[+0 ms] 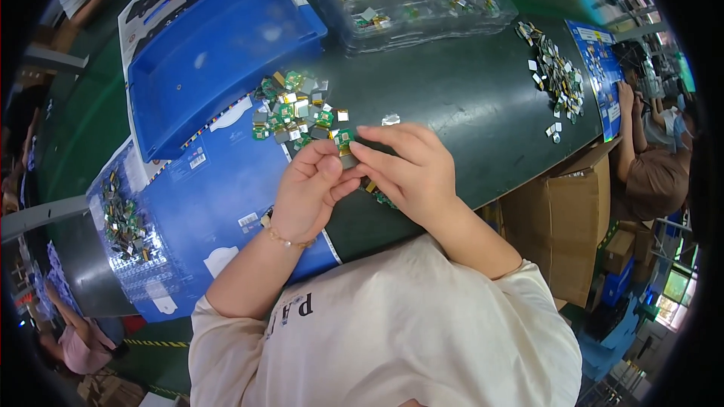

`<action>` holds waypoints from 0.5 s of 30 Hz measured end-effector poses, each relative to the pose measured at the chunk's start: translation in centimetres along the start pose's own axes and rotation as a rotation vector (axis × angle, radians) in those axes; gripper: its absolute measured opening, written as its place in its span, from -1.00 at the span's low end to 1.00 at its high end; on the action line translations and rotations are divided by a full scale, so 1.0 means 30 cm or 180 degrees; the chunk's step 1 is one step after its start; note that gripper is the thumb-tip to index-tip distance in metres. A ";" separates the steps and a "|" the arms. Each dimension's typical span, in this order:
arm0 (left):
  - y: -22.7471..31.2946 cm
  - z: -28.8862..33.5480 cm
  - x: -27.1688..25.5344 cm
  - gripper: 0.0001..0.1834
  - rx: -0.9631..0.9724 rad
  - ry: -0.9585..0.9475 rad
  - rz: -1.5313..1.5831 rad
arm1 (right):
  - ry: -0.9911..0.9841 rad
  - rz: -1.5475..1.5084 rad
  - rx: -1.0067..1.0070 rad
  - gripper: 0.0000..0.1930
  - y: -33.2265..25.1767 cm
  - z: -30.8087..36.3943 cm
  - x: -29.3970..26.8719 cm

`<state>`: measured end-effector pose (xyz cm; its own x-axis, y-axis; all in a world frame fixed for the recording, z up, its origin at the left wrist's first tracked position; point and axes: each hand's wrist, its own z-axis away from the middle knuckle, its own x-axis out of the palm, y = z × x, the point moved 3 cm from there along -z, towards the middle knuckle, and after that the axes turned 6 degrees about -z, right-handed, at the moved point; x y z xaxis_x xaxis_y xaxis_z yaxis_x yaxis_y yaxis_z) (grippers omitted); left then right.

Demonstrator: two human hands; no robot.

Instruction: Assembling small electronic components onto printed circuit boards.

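Observation:
Between my two hands I hold a small green circuit board point(345, 138) with a grey square part on its lower end. My left hand point(311, 181) pinches it from the left with thumb and fingers. From the right, the thumb and fingers of my right hand point(411, 169) close on it too. Just beyond my hands lies a loose pile of similar circuit boards point(294, 109), green with white and grey squares. A few more boards point(383, 196) show partly under my right hand. A small shiny silver piece point(390, 119) lies beyond my right fingers.
An empty blue bin point(226, 53) stands far left on printed blue sheets point(219, 188). Stacked clear trays point(422, 0) of boards stand at the back. More boards lie in heaps at right point(558, 75) and left point(124, 218). A cardboard box point(558, 226) stands beside the table. Other people work nearby.

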<state>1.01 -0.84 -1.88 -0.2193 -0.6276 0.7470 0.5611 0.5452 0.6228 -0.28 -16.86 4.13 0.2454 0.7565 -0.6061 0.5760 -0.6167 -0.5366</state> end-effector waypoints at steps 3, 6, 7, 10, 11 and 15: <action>0.000 -0.001 0.009 -0.81 0.0045 0.0303 -0.0191 | 0.0101 -0.0001 -0.0126 -0.70 -0.009 0.007 0.009; 0.005 -0.003 0.023 -0.80 0.0106 0.0279 -0.0152 | 0.0170 -0.0141 -0.0114 -0.73 -0.007 0.008 0.010; 0.006 -0.002 0.022 -0.80 0.0107 0.0283 -0.0152 | 0.0212 -0.0255 -0.0037 -0.74 -0.004 0.008 0.009; 0.001 -0.001 0.015 -0.81 0.0070 0.0299 -0.0225 | -0.0008 -0.0649 0.0575 -0.80 0.008 -0.005 0.007; -0.003 0.000 0.008 -0.81 0.0081 0.0290 -0.0360 | -0.0006 -0.0645 0.0575 -0.80 0.005 -0.009 0.003; 0.003 0.000 0.000 -0.82 0.0075 0.0127 -0.0494 | -0.0324 -0.1614 0.1272 -0.89 0.035 0.001 0.018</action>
<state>1.05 -0.78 -1.83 -0.2698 -0.7267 0.6317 0.5040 0.4524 0.7357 0.44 -17.10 3.22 -0.0668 0.9626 -0.2625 0.2618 -0.2369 -0.9356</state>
